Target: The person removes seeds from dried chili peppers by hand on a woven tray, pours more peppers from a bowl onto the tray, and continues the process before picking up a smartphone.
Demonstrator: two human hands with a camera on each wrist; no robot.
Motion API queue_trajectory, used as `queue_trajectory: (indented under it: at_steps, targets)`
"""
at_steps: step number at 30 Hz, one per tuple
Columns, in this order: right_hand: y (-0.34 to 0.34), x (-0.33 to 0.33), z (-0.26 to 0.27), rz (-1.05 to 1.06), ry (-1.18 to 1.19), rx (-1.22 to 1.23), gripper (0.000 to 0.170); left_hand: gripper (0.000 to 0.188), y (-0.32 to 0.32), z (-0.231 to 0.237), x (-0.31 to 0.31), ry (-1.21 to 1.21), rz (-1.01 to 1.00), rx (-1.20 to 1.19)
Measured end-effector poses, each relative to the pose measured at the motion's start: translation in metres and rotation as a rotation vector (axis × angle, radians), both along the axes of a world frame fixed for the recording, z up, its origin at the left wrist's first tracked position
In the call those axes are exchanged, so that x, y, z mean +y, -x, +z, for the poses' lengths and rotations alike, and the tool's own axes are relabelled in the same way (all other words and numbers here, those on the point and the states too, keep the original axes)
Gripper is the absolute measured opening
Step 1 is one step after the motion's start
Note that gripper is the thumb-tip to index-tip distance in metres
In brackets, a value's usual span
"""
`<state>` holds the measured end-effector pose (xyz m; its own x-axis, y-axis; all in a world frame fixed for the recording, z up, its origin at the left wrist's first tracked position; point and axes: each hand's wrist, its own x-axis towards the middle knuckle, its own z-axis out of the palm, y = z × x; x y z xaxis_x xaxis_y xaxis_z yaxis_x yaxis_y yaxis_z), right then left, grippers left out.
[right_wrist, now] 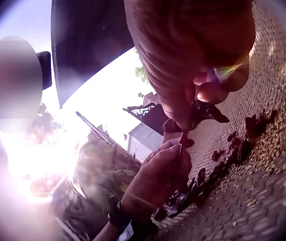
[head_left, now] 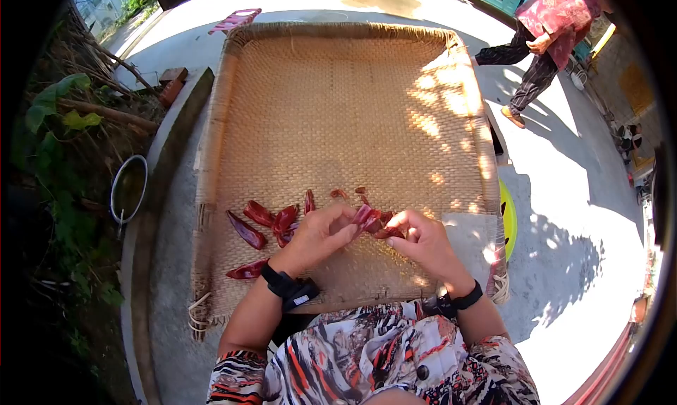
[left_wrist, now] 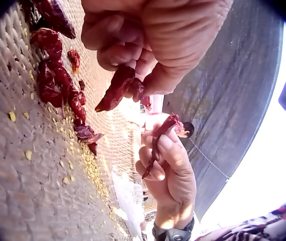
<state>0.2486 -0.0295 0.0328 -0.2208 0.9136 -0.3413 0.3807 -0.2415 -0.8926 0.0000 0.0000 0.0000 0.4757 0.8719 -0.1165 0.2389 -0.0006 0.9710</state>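
Observation:
In the head view my left hand pinches a dried red pepper piece between thumb and fingers. Close beside it, my right hand pinches another dark red piece. The left wrist view shows a gap between the two pieces, the left one hanging from the fingertips and the right one held upright. Several whole red peppers lie left of my hands on the woven mat. Torn pepper pieces and yellow seeds lie on the weave below.
The mat's raised rim surrounds the work area. A grey sheet lies at its right front, and a yellow-green round object stands beyond that edge. Another person is at the upper right. A metal-rimmed basin is at the left.

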Motion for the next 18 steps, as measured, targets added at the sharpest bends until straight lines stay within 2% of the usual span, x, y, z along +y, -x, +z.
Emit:
queue_trajectory:
  at_steps: [2,5,7,9,11,13,14,15,16,17,18]
  targets:
    - [0.000,0.005,-0.004,0.029,0.019,0.082,0.016,0.024,0.000,0.005,0.001,0.006,-0.007,0.019]
    - [0.006,0.012,-0.005,0.176,-0.690,-0.175,0.014,0.025,-0.003,-0.016,0.001,-0.219,-0.050,-0.006]
    - [0.014,0.017,-0.016,0.150,-0.705,-0.056,0.013,0.024,-0.003,-0.014,0.001,-0.261,-0.090,-0.030]
    - [0.019,0.016,-0.022,0.104,-0.496,0.142,0.013,0.024,-0.003,-0.011,-0.001,-0.245,-0.088,-0.074]
    - [0.019,0.013,-0.023,0.023,-0.071,0.407,0.013,0.023,-0.006,-0.009,-0.002,-0.181,-0.058,-0.138]
    - [0.009,0.011,-0.019,-0.086,-0.139,0.370,0.014,0.022,-0.006,-0.005,0.000,-0.138,0.005,-0.082]
    - [-0.001,0.012,-0.014,-0.153,-0.191,0.341,0.014,0.021,-0.004,-0.004,0.002,-0.159,0.032,0.052]
    - [-0.014,0.012,0.000,-0.190,-0.245,0.193,0.015,0.021,-0.002,-0.001,0.004,-0.384,0.005,0.203]
    - [-0.031,0.011,0.002,-0.284,-0.361,0.092,0.016,0.025,-0.001,-0.008,0.004,-0.447,0.032,0.209]
    - [-0.047,0.008,0.002,-0.372,-0.468,-0.007,0.016,0.023,-0.002,-0.010,0.004,-0.397,0.049,0.253]
    - [-0.062,0.004,0.010,-0.449,-0.598,-0.062,0.017,0.025,-0.002,-0.009,0.004,-0.484,0.049,0.307]
